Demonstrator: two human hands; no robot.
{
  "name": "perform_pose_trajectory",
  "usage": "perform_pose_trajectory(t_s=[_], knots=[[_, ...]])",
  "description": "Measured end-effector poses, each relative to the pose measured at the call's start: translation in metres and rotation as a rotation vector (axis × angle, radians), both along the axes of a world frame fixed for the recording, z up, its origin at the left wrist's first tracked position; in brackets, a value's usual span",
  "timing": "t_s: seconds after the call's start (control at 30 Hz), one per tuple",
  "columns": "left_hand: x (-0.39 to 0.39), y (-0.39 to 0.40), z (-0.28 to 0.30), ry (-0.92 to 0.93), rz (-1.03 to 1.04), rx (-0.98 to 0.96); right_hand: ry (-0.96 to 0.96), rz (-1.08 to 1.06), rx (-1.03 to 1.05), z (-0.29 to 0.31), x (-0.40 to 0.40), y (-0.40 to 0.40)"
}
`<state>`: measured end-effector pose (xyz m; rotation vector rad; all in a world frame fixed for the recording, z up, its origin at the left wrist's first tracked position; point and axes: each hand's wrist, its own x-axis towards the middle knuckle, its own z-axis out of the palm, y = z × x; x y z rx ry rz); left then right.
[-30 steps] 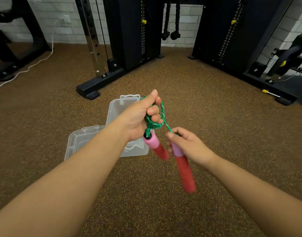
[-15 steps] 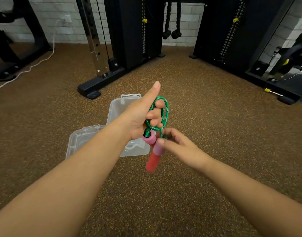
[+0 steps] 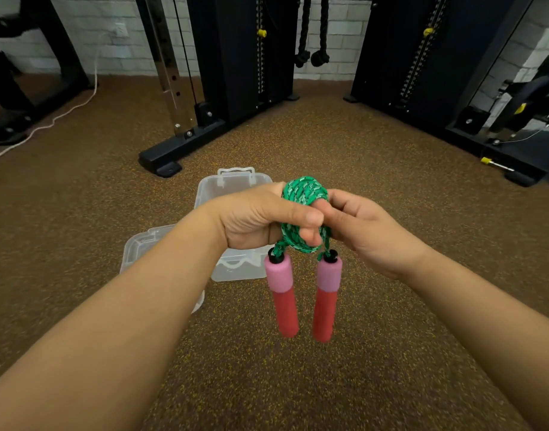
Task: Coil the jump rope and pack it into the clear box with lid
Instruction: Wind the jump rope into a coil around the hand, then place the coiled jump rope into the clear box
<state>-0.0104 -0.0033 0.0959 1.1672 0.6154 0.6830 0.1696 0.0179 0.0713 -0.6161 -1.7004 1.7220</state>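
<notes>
Your left hand (image 3: pixel 260 217) and right hand (image 3: pixel 364 225) both grip the braided green rope coil (image 3: pixel 304 194); foam handles (image 3: pixel 282 293) dangle below.

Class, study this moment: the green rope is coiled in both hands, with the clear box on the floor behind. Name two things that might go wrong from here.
1. The coil is held only by the pinch of the left hand and right hand; loosening either grip may let it spring apart.
2. Both foam handles hang free below the coil, so they might swing and catch the rim of the clear box when lowered in.
</notes>
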Motion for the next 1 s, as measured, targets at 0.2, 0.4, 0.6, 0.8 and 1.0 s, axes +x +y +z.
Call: perform_pose_trajectory(t_s=[0.2, 0.4, 0.6, 0.8, 1.0], knots=[[0.008, -0.001, -0.007, 0.103, 0.140, -0.036, -0.346, -0.189, 0.254, -0.015, 0.001, 0.007], [0.011, 0.003, -0.012, 0.086, 0.314, -0.039, -0.381, -0.323, 0.328, -0.012, -0.009, 0.006], [0.000, 0.007, -0.026, 0.312, 0.517, 0.044, -0.478, -0.397, 0.348, -0.024, -0.011, 0.007], [0.009, 0.012, -0.008, 0.585, 0.644, 0.244, -0.161, -0.346, 0.093, -0.029, -0.020, 0.003], [0.003, 0.014, 0.002, 0.533, 0.770, 0.271, -0.108, -0.244, 0.153, -0.037, -0.018, 0.001]])
